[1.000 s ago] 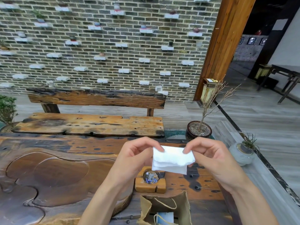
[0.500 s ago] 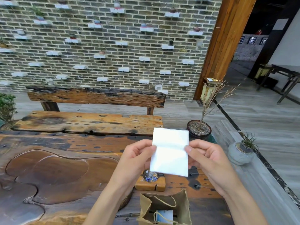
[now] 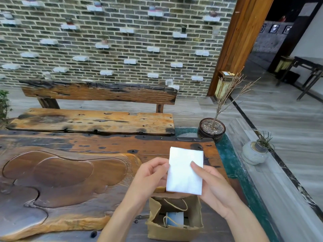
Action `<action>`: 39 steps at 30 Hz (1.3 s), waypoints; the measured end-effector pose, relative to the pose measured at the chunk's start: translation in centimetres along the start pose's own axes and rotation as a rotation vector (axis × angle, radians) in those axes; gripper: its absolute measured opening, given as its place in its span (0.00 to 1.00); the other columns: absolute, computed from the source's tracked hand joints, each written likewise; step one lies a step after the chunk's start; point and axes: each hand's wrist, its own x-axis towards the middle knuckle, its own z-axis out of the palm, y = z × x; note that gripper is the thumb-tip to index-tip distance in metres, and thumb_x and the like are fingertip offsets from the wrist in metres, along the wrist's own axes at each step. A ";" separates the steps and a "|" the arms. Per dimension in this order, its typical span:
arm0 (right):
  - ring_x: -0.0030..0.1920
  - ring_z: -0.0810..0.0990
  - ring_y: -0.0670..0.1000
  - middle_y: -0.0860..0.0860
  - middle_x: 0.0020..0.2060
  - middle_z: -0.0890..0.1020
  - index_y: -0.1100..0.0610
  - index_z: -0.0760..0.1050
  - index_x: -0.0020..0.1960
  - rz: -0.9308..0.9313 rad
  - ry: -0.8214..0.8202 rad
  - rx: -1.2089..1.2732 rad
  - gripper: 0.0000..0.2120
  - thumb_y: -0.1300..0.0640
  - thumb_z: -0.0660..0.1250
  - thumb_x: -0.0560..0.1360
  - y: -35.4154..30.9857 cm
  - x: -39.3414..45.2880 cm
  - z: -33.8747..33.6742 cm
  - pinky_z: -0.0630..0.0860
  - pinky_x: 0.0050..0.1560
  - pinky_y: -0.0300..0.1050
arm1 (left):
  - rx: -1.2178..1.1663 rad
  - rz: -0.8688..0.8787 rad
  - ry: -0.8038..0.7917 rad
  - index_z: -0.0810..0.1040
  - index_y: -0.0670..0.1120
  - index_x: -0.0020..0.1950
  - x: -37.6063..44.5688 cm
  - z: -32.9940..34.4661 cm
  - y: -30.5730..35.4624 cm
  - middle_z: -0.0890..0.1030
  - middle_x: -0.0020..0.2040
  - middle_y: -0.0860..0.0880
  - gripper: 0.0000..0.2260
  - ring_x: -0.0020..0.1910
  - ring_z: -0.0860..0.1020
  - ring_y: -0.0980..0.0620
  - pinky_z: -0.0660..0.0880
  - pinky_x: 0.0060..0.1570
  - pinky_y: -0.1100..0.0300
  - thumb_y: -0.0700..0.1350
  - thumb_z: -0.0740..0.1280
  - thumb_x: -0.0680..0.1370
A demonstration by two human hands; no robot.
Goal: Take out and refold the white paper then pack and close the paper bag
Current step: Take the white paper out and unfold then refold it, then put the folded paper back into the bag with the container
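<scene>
I hold the white paper (image 3: 183, 175) upright as a flat folded rectangle above the table. My left hand (image 3: 148, 177) pinches its left edge. My right hand (image 3: 211, 187) grips its right side, thumb across the front. Directly below stands the brown paper bag (image 3: 174, 231), mouth open, string handles drooping inside, with a small pale blue-and-white object (image 3: 175, 218) at its bottom.
The dark carved wooden table (image 3: 70, 175) spreads to the left. A small wooden block (image 3: 160, 189) peeks out behind the paper. A wooden bench (image 3: 94, 123) stands beyond; a potted dry plant (image 3: 211, 130) and a grey pot (image 3: 255, 153) sit to the right.
The paper went from crumpled and half-folded to a flat upright rectangle, and it and both hands have come down closer above the open bag.
</scene>
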 end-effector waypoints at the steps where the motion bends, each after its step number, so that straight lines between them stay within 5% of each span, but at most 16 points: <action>1: 0.58 0.83 0.59 0.62 0.57 0.84 0.67 0.77 0.61 -0.006 0.029 0.005 0.19 0.55 0.64 0.77 0.2 0.1 -0.5 0.78 0.60 0.57 | 0.005 0.000 0.010 0.83 0.44 0.51 0.2 -0.3 -0.6 0.86 0.45 0.42 0.09 0.42 0.83 0.43 0.81 0.44 0.55 0.41 0.62 0.81; 3: 0.56 0.84 0.58 0.62 0.56 0.84 0.67 0.77 0.61 -0.002 0.093 0.019 0.19 0.55 0.64 0.77 0.7 0.3 -2.0 0.82 0.54 0.52 | 0.009 -0.020 0.034 0.81 0.41 0.49 0.4 -1.2 -2.2 0.85 0.42 0.39 0.08 0.38 0.81 0.43 0.81 0.39 0.56 0.39 0.62 0.81; 6: 0.55 0.84 0.58 0.62 0.56 0.85 0.68 0.76 0.62 0.040 0.190 0.012 0.19 0.56 0.64 0.77 1.8 0.1 -4.6 0.83 0.50 0.50 | 0.179 -0.062 0.069 0.81 0.46 0.44 0.1 -2.5 -5.8 0.84 0.40 0.45 0.09 0.39 0.80 0.47 0.78 0.46 0.50 0.41 0.63 0.80; 12: 0.55 0.84 0.59 0.62 0.53 0.85 0.68 0.76 0.61 0.157 0.349 -0.018 0.16 0.57 0.64 0.80 4.8 -0.6 -9.2 0.83 0.46 0.49 | 0.543 -0.153 0.059 0.78 0.55 0.42 -0.7 -3.1 -13.0 0.74 0.36 0.53 0.02 0.34 0.72 0.58 0.67 0.37 0.65 0.48 0.70 0.75; 15: 0.53 0.84 0.60 0.63 0.52 0.86 0.69 0.77 0.60 0.210 0.376 -0.078 0.16 0.57 0.64 0.80 6.1 -0.6 -10.6 0.82 0.46 0.51 | 0.652 -0.166 0.098 0.75 0.54 0.41 -0.5 -2.8 -15.5 0.71 0.38 0.52 0.08 0.35 0.71 0.57 0.66 0.36 0.67 0.49 0.74 0.71; 19: 0.47 0.85 0.59 0.64 0.51 0.86 0.69 0.77 0.58 0.275 0.408 -0.177 0.15 0.57 0.64 0.80 7.9 0.0 -11.5 0.81 0.37 0.46 | 0.699 -0.251 0.172 0.63 0.52 0.36 0.4 -2.3 -17.1 0.68 0.34 0.53 0.23 0.33 0.66 0.51 0.62 0.33 0.58 0.56 0.77 0.66; 24: 0.48 0.85 0.60 0.62 0.49 0.86 0.66 0.78 0.54 0.348 0.400 -0.368 0.13 0.57 0.62 0.82 9.6 1.8 -11.6 0.79 0.46 0.50 | 0.876 -0.274 0.107 0.57 0.54 0.37 1.0 -1.3 -17.7 0.71 0.38 0.52 0.22 0.37 0.71 0.46 0.73 0.38 0.51 0.50 0.73 0.69; 27: 0.52 0.85 0.62 0.63 0.51 0.85 0.66 0.78 0.56 0.407 0.366 -0.499 0.15 0.54 0.63 0.81 10.4 2.8 -11.8 0.78 0.44 0.49 | 0.879 -0.241 0.105 0.62 0.55 0.40 0.7 -1.9 -18.0 0.73 0.36 0.52 0.14 0.37 0.75 0.46 0.77 0.41 0.48 0.39 0.65 0.69; 33: 0.53 0.84 0.62 0.63 0.52 0.84 0.63 0.76 0.58 0.527 0.287 -0.620 0.21 0.47 0.65 0.74 12.0 4.5 -12.1 0.78 0.40 0.47 | 0.770 -0.288 0.060 0.78 0.55 0.60 0.7 -3.2 -18.1 0.75 0.40 0.52 0.23 0.39 0.74 0.55 0.71 0.44 0.64 0.33 0.62 0.72; 36: 0.53 0.83 0.60 0.63 0.55 0.82 0.62 0.73 0.60 0.577 0.271 -0.597 0.18 0.51 0.65 0.77 12.9 5.5 -11.5 0.79 0.38 0.47 | 0.733 -0.357 -0.001 0.74 0.53 0.68 0.9 -3.7 -17.9 0.76 0.46 0.48 0.29 0.45 0.76 0.50 0.73 0.45 0.65 0.30 0.59 0.72; 39: 0.56 0.82 0.58 0.62 0.58 0.80 0.62 0.70 0.63 0.639 0.226 -0.633 0.16 0.55 0.63 0.78 14.2 6.7 -10.6 0.82 0.44 0.49 | 0.752 -0.409 -0.047 0.67 0.53 0.73 1.1 -4.3 -18.1 0.78 0.48 0.43 0.33 0.51 0.79 0.41 0.76 0.52 0.56 0.29 0.57 0.72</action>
